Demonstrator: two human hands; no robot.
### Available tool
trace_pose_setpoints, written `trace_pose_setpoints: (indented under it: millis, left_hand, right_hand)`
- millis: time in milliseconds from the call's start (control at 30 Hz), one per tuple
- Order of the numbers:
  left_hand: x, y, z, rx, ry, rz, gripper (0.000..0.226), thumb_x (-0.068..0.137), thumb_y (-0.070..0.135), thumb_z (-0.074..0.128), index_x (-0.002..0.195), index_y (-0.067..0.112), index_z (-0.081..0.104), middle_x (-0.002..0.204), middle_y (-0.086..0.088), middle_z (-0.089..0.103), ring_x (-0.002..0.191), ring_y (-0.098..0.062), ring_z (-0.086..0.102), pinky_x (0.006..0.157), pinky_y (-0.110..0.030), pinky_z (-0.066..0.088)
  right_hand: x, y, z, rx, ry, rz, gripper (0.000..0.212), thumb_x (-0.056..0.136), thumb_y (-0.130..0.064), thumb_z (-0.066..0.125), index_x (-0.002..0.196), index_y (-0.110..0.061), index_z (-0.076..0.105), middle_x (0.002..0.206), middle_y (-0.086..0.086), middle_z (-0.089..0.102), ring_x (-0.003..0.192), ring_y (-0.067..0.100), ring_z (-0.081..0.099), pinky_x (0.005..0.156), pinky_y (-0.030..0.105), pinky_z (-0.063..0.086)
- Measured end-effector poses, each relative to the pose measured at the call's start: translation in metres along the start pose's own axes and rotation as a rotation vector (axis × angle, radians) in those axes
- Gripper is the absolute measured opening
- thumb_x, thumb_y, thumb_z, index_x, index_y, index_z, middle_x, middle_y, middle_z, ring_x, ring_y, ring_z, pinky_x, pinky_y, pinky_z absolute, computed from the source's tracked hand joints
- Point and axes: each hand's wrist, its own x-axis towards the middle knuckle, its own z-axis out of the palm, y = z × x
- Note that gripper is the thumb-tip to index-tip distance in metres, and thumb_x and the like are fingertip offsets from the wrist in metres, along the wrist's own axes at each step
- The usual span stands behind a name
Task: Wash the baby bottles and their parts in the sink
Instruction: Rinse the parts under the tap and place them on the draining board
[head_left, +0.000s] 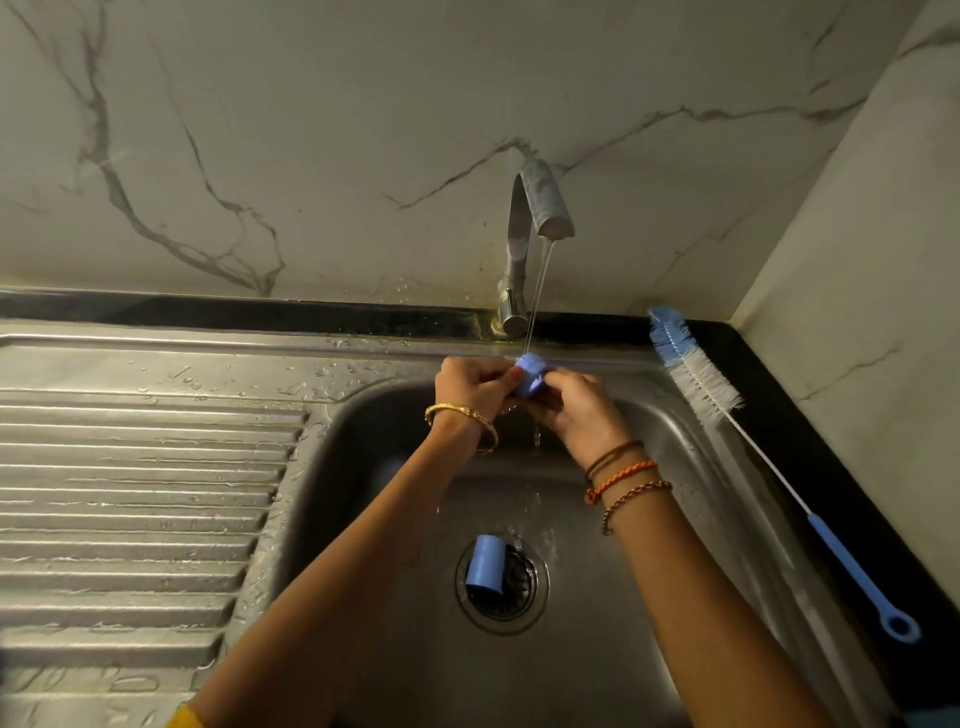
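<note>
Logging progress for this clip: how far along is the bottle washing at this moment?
Done: nothing shows as finished; no washed parts lie on the wet drainboard. In hand: the left hand and right hand hold a small blue bottle part under the tap's running stream. Left: a blue cap lies on the sink drain, and the bottle brush rests unused on the right rim. No bottle bodies are in view.

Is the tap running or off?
Running: a thin stream falls from the tap onto the blue part held in both hands.
</note>
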Motion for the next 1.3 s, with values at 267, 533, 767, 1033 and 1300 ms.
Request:
trace_pose_setpoints:
  millis: [267,533,767,1033,1300]
  left_hand:
    - [-0.002,-0.002,-0.011,0.44,0.029,0.422,0.031,0.078,0.006,0.072,0.108,0.003,0.068,0.11,-0.013,0.068,0.102,-0.022,0.064,0.09,-0.022,0.048]
    - [0.02,0.009,-0.014,0.675,0.035,0.394,0.031,0.079,0.029,0.072,0.097,0.004,0.071,0.086,-0.011,0.07,0.075,-0.018,0.062,0.068,-0.023,0.046]
    - [0.02,-0.007,-0.014,0.069,-0.034,-0.116,0.032,0.078,0.019,0.071,0.102,-0.001,0.067,0.098,-0.016,0.069,0.081,-0.018,0.065,0.071,-0.023,0.055]
    - [0.018,-0.005,-0.008,0.191,-0.181,0.079,0.046,0.072,0.001,0.073,0.116,0.002,0.061,0.113,-0.011,0.065,0.099,-0.019,0.063,0.085,-0.027,0.054]
    - [0.027,-0.002,0.0,0.433,-0.038,0.061,0.04,0.073,0.023,0.077,0.106,0.004,0.065,0.102,-0.01,0.067,0.087,-0.017,0.062,0.077,-0.026,0.053]
  right_hand:
    - [0.003,-0.004,0.001,0.37,-0.121,0.162,0.018,0.095,-0.011,0.043,0.095,-0.003,0.059,0.086,0.013,0.061,0.077,0.02,0.06,0.056,0.024,0.056]
    - [0.013,0.002,0.009,0.563,-0.091,0.357,0.02,0.095,-0.021,0.049,0.092,-0.002,0.057,0.076,0.02,0.066,0.067,0.027,0.066,0.067,0.035,0.057]
    - [0.021,0.001,0.013,-0.202,-0.025,0.009,0.022,0.091,-0.026,0.056,0.1,-0.007,0.062,0.108,0.016,0.061,0.102,0.026,0.059,0.089,0.035,0.051]
    - [0.02,0.0,-0.011,0.117,-0.172,-0.061,0.027,0.09,-0.001,0.044,0.113,-0.003,0.058,0.093,0.009,0.062,0.084,0.017,0.06,0.062,0.02,0.053]
    - [0.023,0.003,-0.008,0.296,-0.135,0.271,0.013,0.092,-0.021,0.053,0.093,-0.008,0.056,0.085,0.014,0.063,0.078,0.024,0.061,0.066,0.038,0.056]
